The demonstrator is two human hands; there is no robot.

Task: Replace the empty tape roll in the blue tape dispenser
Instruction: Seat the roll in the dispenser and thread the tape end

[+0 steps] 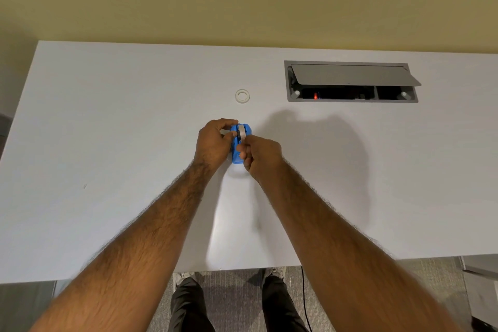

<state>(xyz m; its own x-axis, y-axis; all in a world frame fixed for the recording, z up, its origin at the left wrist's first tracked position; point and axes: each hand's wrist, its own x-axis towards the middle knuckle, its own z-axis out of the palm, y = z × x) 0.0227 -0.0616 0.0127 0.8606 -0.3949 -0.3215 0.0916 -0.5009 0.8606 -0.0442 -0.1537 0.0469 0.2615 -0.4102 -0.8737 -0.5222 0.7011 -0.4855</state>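
Note:
The blue tape dispenser (238,156) stands on the white table (107,143) in the middle of the view. A white tape roll (241,131) sits in its top. My left hand (214,143) grips the dispenser from the left side, fingers curled over its far end. My right hand (260,158) is at the dispenser's right side, thumb and fingers pinched on what looks like the tape's loose end near the front. A small white ring, an empty-looking tape core (242,96), lies flat on the table behind the dispenser, apart from both hands.
An open grey cable hatch (350,81) with a raised lid is set into the table at the back right. The table's near edge runs just above my legs and shoes (186,276). A yellow wall stands behind the table.

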